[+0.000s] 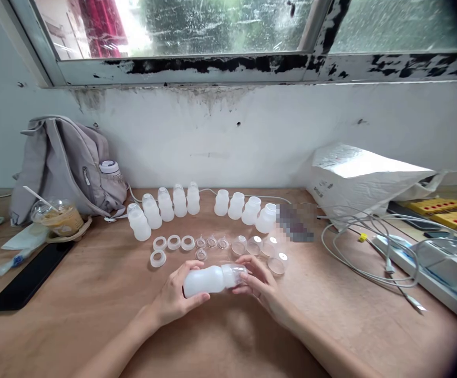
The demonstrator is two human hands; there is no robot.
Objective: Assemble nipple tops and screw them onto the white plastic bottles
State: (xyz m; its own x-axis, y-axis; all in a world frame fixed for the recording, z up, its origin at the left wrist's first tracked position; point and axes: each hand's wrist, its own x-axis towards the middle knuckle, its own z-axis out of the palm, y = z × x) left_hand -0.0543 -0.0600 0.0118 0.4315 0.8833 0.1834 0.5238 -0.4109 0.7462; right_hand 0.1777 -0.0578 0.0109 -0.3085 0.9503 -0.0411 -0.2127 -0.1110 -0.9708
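Note:
A frosted white baby bottle (205,281) lies sideways between my hands, its clear cap pointing right. My left hand (175,294) wraps the base end, thumb underneath along the near side. With curled fingers my right hand (262,287) grips the clear cap end. Just beyond are several white collar rings (174,242), several clear nipples (211,241) and several clear dome caps (255,245). Farther back on the left stands a curved row of capped bottles (165,205). To its right is a row of open-topped bottles (237,206).
A backpack (63,157), an iced drink cup (59,218) and a black phone (29,278) sit on the left. At right are a white bag (354,184), coiled cables (333,247) and a power strip (429,281). A wall with a window (228,68) closes off the back.

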